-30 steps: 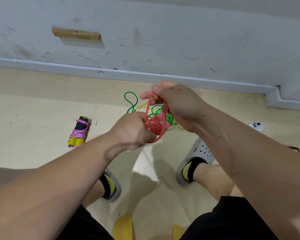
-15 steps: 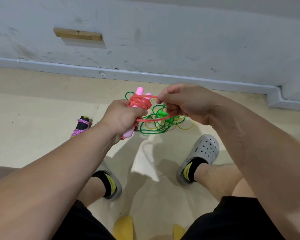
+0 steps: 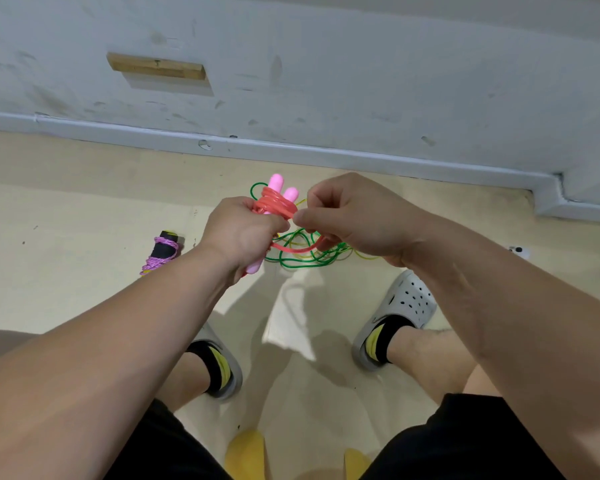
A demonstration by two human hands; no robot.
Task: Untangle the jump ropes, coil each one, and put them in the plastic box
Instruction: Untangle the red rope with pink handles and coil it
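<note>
Pink handles (image 3: pixel 280 189) half hidden in gripping left hand (image 3: pixel 240 233), right hand (image 3: pixel 354 220) pinching red rope (image 3: pixel 275 205), green rope (image 3: pixel 303 252) partly hidden behind both hands

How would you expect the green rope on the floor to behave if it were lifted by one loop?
The green rope lies in loose, thin loops, so it would probably sag and trail, not lift whole. A yellow rope runs through it, so that would likely drag along.
</note>
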